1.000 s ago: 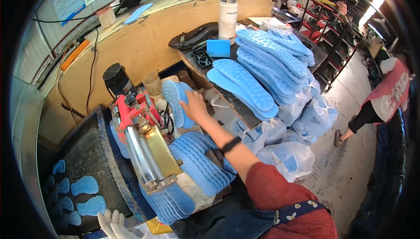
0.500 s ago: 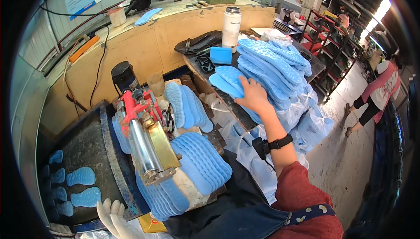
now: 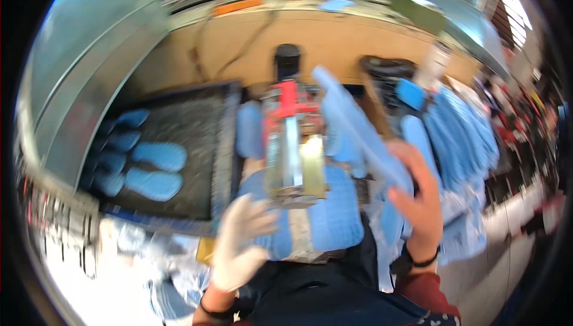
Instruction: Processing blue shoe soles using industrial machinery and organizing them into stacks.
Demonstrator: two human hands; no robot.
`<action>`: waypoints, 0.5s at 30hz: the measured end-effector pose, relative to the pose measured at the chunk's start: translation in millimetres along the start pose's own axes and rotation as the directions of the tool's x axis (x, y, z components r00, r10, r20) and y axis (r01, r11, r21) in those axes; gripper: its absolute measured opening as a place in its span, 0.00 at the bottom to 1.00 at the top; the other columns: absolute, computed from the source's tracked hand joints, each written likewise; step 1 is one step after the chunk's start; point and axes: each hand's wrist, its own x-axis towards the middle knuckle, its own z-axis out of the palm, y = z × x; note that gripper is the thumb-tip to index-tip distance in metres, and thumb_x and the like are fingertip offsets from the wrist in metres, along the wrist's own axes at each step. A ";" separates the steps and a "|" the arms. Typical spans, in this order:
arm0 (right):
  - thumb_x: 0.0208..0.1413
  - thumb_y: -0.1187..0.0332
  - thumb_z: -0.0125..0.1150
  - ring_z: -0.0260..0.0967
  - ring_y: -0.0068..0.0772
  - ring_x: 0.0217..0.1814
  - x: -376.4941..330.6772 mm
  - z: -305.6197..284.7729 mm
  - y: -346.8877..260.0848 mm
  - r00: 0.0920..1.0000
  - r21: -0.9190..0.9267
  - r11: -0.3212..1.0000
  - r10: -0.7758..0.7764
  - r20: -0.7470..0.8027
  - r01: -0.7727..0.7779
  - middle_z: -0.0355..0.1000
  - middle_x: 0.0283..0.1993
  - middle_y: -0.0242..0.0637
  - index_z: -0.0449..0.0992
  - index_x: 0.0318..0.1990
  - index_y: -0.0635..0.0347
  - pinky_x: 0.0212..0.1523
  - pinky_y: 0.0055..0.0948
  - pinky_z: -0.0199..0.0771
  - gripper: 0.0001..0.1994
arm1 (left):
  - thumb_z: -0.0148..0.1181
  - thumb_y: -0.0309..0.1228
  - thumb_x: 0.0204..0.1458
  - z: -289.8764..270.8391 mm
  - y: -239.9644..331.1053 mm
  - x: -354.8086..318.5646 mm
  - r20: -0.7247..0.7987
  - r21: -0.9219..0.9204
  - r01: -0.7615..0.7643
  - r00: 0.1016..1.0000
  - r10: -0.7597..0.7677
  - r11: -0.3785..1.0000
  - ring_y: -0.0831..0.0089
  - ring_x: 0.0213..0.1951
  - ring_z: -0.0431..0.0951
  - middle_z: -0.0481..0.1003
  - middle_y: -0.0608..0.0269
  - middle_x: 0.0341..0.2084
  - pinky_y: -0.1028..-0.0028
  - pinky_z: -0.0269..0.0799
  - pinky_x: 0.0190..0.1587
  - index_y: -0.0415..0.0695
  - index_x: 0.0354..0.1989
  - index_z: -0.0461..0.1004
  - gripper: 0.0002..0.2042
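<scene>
The blue insole [image 3: 352,129] is up in the air, just right of the red-and-metal press [image 3: 292,141]. Its long axis runs on a slant, the far end up and to the left near the press top, the near end down and to the right in the right hand [image 3: 418,200]. That hand's fingers are clamped on the lower end, so the insole stretches away from them toward the machine. The gloved left hand [image 3: 239,248] is lower, in front of the press, fingers spread apart and holding nothing I can make out; it sits by the insoles [image 3: 334,218] lying under the press. More insoles [image 3: 465,129] are piled to the right, others [image 3: 149,168] on the dark tray [image 3: 197,111] to the left. All is blurred.
</scene>
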 end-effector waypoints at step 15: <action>0.41 0.79 0.71 0.63 0.29 0.56 -30.1 131.5 -5.0 0.882 0.671 0.586 0.191 0.431 -0.455 0.63 0.57 0.40 0.48 0.68 0.59 0.54 0.28 0.66 0.46 | 0.53 0.25 0.51 -48.8 -11.1 -28.1 -0.374 -0.259 0.012 0.921 -0.111 0.966 0.71 0.45 0.72 0.70 0.60 0.44 0.70 0.69 0.49 0.40 0.53 0.60 0.20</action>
